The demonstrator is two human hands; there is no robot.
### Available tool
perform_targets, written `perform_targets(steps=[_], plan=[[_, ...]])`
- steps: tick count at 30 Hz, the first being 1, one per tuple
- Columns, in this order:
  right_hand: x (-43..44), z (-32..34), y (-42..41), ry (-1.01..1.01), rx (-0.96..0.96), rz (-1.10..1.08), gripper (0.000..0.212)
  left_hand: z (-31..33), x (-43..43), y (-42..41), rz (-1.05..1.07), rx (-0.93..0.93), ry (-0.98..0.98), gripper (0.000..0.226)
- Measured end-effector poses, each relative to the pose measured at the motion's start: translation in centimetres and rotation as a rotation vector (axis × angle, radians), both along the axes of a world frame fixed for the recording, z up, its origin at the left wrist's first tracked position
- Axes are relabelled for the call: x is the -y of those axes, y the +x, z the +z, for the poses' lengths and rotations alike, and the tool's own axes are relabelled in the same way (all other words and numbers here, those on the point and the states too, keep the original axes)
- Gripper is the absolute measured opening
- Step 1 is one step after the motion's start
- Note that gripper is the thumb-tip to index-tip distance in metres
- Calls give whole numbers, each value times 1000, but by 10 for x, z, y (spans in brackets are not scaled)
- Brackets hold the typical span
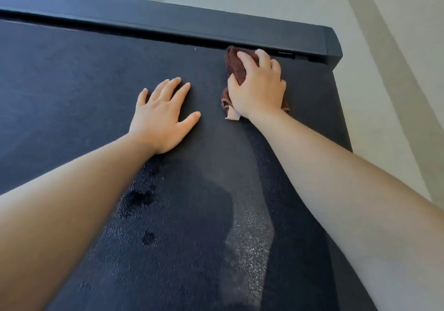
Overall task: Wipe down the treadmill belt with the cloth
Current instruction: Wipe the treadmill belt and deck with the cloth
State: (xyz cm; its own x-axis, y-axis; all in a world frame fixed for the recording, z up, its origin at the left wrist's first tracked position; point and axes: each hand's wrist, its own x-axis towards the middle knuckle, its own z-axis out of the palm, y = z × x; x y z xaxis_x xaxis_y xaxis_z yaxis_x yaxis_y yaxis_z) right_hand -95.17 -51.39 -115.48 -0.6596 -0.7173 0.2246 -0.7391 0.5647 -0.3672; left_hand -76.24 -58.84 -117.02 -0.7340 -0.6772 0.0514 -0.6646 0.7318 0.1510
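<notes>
The right hand (258,89) grips the bunched brown cloth (236,64) beneath its curled fingers on the treadmill belt (72,82), while the left hand (161,116) rests flat beside it, fingers spread.

Our left hand (163,116) and right hand (258,89) on the treadmill belt (72,89)
The left hand lies flat on the belt; to its right, apart from it, the right hand grips the cloth (236,66) against the belt, just before the rail (168,20) at the far edge. The floor (396,70) lies beyond the rail and right of the belt.
</notes>
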Motion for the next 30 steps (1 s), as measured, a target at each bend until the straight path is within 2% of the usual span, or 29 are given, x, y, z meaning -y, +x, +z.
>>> perform_targets(steps=[5,10,18,22,26,30], plan=[[30,6,-16,32,20,-25,52,1,0,-1,-23,-19,28,69],[-5,11,2,66,40,11,51,0,-1,-2,-31,-9,41,71],[-120,10,130,90,14,-130,51,10,-6,3,-71,-15,95,66],[-137,6,185,103,-5,-174,52,14,-5,30,-166,41,123,62],[-105,5,158,119,1,-157,52,8,-4,53,-93,24,82,55],[-52,2,120,43,12,-105,50,4,-1,52,-50,19,61,57]])
